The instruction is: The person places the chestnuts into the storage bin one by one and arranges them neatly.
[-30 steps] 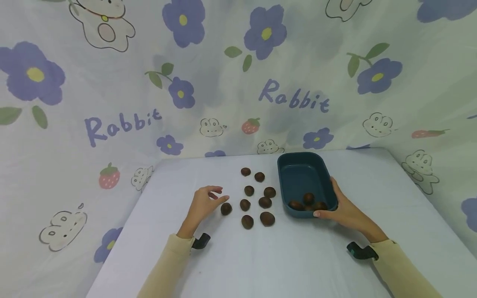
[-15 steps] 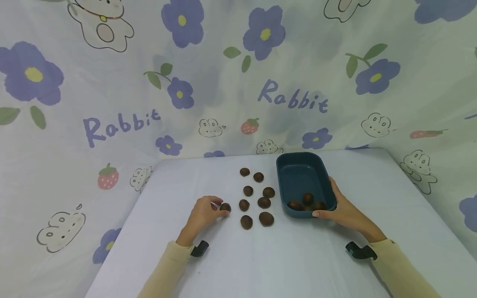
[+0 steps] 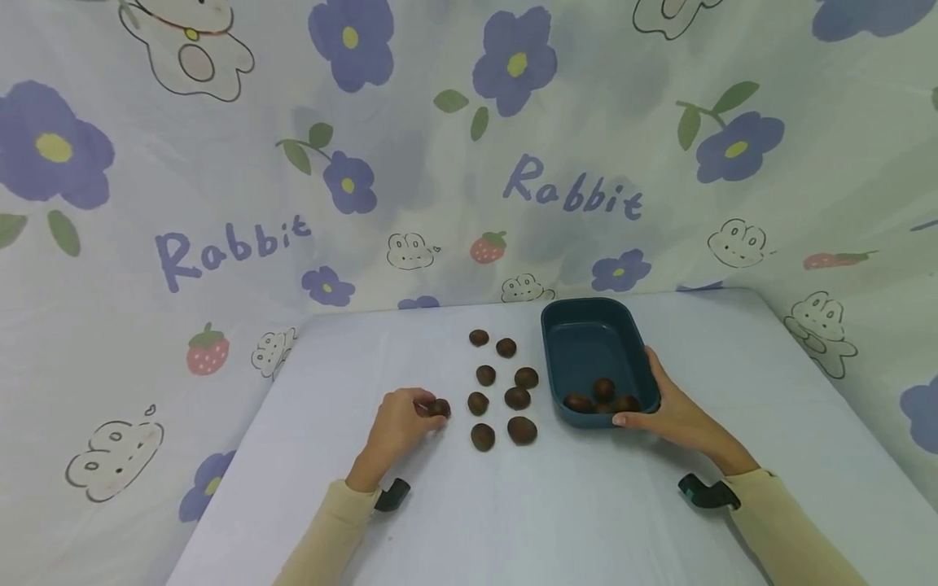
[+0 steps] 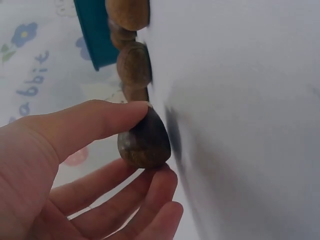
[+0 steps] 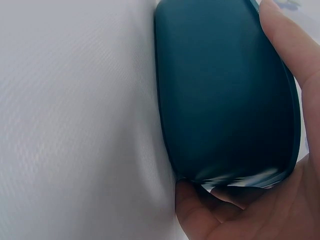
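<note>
Left hand (image 3: 398,425): grip narrowed to a pinch, has hold of one brown nut, thumb on one side, fingertips on the other.
Held nut (image 4: 145,142): at left hand's fingertips, left of the loose nuts; can't tell if it touches table.
Right hand (image 3: 681,417): grip spread wide round the near right corner of the container, thumb along its near side, fingers at its right side.
Container (image 3: 589,338): dark teal, rounded rectangle, upright on table, right of the loose nuts.
Nuts inside (image 3: 604,388): four visible, bunched at near end.
Loose nuts (image 3: 522,430): eight, in two rough columns between left hand and container.
Table (image 3: 469,521): white.
Backdrop (image 3: 425,155): pale cloth, purple flowers, rabbits, "Rabbit" lettering.
Sleeves (image 3: 322,529): cream, both arms.
</note>
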The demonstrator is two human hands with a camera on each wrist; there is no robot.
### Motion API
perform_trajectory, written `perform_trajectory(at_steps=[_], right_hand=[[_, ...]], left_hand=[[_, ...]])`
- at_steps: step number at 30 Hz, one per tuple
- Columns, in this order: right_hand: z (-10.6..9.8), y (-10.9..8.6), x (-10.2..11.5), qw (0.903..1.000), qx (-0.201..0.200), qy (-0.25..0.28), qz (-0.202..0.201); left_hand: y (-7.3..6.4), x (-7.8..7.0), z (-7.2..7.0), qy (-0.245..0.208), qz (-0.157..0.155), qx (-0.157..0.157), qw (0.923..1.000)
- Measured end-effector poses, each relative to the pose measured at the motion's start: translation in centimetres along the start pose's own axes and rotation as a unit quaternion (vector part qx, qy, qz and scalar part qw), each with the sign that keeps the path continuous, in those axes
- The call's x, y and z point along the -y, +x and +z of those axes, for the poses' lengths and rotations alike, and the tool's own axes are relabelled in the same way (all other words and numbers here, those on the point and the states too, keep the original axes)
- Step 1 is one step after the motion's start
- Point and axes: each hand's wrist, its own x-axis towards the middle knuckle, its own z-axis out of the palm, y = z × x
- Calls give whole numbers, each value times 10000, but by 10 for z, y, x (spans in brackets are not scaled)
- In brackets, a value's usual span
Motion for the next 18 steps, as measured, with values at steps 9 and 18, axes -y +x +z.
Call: perform_trajectory(at_steps=[9, 18], right_hand=[[-1, 1, 0, 10000, -44, 2, -73], [1, 1, -1, 9999, -34, 20, -93]], left_hand=[[-1, -11, -9, -545, 168, -138, 9983], [1, -35, -11, -981, 583, -137, 9934]])
